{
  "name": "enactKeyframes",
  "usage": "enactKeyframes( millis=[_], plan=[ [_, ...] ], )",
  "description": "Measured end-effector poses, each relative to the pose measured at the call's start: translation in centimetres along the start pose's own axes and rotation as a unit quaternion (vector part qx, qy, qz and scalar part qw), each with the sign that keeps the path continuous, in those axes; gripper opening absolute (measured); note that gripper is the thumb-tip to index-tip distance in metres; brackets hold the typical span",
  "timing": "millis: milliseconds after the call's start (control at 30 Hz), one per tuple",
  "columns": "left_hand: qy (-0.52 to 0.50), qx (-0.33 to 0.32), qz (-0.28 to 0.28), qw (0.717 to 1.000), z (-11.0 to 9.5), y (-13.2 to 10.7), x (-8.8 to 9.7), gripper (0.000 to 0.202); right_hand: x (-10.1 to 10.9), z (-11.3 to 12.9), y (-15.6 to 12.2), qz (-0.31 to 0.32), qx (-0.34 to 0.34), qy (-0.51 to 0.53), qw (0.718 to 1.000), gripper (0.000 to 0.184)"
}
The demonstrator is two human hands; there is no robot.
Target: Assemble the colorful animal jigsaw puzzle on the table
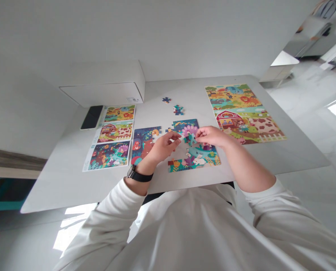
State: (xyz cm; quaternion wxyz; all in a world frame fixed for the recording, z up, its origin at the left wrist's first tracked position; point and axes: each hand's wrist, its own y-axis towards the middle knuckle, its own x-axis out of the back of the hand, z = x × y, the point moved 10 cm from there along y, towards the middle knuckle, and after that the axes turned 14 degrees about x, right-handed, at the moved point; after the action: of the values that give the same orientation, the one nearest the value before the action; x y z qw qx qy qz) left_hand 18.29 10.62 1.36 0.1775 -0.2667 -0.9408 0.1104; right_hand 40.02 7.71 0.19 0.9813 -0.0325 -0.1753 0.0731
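Observation:
A partly joined jigsaw puzzle (pixel 199 160) lies in front of me, showing a white rabbit, a pink peacock and plants on dark blue and teal. My right hand (pixel 213 136) is at its right upper part, thumb and fingertips pinching a teal puzzle piece (pixel 189 140) over the peacock area. Across a gap to the left is another joined section (pixel 140 141) with a red animal and a tree. My left hand (pixel 165 146), with a black watch on the wrist, hovers between the two sections. Its fingers are loosely bent and apart, with nothing visible in them.
Loose pieces (pixel 166 100) and a small teal cluster (pixel 178 110) lie farther back. Two finished puzzles (pixel 245 126) are at the right. A picture sheet (pixel 110 153), a black phone (pixel 92 117) and a white box (pixel 105 92) stand left on the white table (pixel 72 188).

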Motion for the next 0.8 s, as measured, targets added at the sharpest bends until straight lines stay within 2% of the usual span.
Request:
enactKeyframes(
  millis=[200,300,433,533,667,800],
  plan=[
    [0.019,-0.004,0.0,1.0,-0.1,0.0,-0.2,0.033,-0.5,-0.7,0.3,0.007,0.011,-0.07,0.997,0.024],
    [0.033,-0.005,0.0,0.999,-0.3,0.0,-0.2,0.032,-0.2,-0.2,0.2,0.018,0.039,-0.133,0.99,0.022],
    [0.042,-0.012,-0.007,0.999,-0.6,-0.1,-0.2,0.028,0.5,0.9,0.2,-0.01,0.086,-0.187,0.979,0.018],
    [0.05,-0.015,-0.01,0.999,-0.7,-0.1,-0.2,0.027,-0.2,2.2,0.0,0.008,0.126,-0.249,0.96,0.019],
    [0.072,-0.006,-0.01,0.997,-0.6,-0.1,-0.2,0.028,-1.6,3.6,-0.3,0.05,0.178,-0.346,0.92,0.028],
    [0.083,-0.004,-0.012,0.996,-0.5,-0.2,-0.2,0.03,-1.8,3.5,-0.3,0.058,0.185,-0.374,0.907,0.028]
  ],
)
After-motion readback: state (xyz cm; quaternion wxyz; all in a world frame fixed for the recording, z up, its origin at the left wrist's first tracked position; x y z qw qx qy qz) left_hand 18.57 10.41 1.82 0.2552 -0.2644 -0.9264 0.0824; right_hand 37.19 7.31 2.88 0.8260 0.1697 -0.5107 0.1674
